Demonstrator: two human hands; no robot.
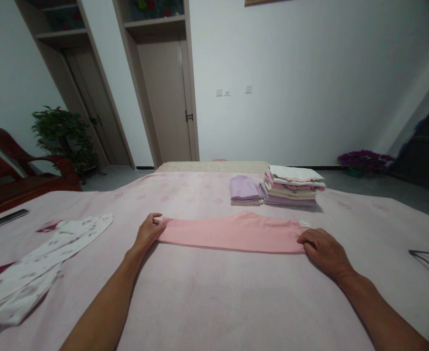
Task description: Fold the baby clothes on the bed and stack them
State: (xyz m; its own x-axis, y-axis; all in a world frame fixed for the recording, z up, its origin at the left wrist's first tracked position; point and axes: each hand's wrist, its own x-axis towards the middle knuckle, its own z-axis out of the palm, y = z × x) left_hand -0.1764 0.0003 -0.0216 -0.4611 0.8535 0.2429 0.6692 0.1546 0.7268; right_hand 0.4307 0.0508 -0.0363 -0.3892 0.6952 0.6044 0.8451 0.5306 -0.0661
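Observation:
A pair of pink pants [229, 233], laid lengthwise with the legs together, stretches sideways across the pale pink sheet [236, 297]. My left hand [151, 230] pinches its narrow left end between thumb and fingers. At the wider right end, where a small white label shows, my right hand [320, 248] has its fingers closed on the lower corner. Beyond the pants stand a folded lilac garment pile [244, 189] and, beside it, a taller stack of folded clothes [293, 187] with a white piece on top.
White patterned clothing [53, 258] lies spread at the left. A black wire hanger [428, 258] rests at the right edge. Past the bed are a wooden bench [27, 165], a green plant [62, 136], a door [165, 97] and purple flowers [364, 160].

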